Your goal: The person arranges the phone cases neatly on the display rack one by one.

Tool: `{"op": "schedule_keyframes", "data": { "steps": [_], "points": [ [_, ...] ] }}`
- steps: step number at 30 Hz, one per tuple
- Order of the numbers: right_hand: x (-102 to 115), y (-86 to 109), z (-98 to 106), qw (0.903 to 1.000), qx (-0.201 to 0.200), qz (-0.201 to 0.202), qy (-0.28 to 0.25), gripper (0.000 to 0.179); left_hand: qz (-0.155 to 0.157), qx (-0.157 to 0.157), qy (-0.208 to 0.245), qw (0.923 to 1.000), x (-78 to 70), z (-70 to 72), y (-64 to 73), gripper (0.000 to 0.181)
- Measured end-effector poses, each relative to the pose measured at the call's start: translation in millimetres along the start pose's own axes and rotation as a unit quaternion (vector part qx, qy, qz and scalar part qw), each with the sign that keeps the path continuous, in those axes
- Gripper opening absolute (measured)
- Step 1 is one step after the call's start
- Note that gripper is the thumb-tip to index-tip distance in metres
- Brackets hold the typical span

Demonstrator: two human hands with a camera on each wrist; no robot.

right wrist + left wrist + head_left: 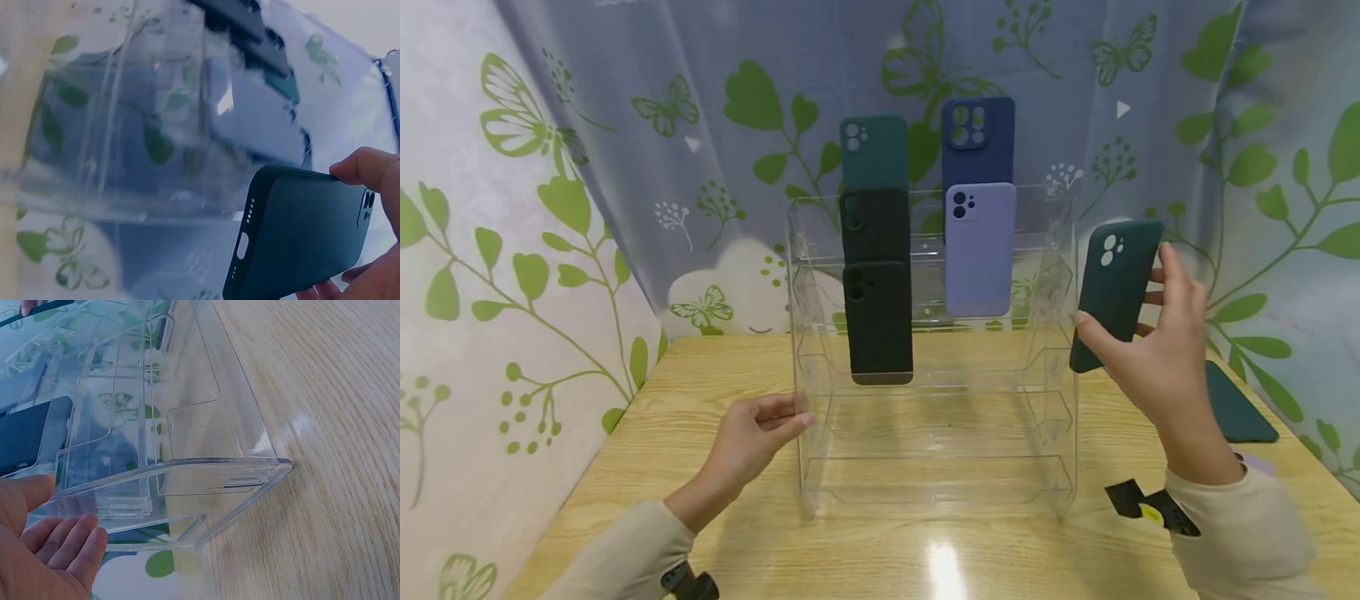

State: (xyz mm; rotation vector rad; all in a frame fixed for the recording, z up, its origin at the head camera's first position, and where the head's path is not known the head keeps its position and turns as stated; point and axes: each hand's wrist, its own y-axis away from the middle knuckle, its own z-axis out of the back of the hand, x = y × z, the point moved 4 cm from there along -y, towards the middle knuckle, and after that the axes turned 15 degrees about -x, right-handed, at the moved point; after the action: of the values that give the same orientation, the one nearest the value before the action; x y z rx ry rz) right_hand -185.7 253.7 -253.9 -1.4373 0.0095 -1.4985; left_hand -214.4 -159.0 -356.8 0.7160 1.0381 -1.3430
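My right hand grips a dark green phone case by its edges, upright and slightly tilted, just right of a clear acrylic display rack. In the right wrist view the case shows its lower end with port holes. At the rack's left side panel, my left hand pinches the edge between thumb and fingers. Standing in the rack's left column are a green case and two black cases, one above the other. To their right, a lavender case stands before a navy case.
Another dark green case lies on the wooden table behind my right wrist. A bit of a lilac item shows beside that sleeve. A butterfly-and-leaf patterned curtain hangs behind. Straps with dark devices are on both wrists.
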Motion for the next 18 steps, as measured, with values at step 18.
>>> {"op": "schedule_keyframes", "data": {
  "steps": [18],
  "points": [
    [49, 28.1, -55, 0.9977, 0.019, 0.043, -0.048, 0.102, -0.004, -0.001, -0.001, 1.0000, 1.4, 0.1, -0.8, 0.044]
  ]
}}
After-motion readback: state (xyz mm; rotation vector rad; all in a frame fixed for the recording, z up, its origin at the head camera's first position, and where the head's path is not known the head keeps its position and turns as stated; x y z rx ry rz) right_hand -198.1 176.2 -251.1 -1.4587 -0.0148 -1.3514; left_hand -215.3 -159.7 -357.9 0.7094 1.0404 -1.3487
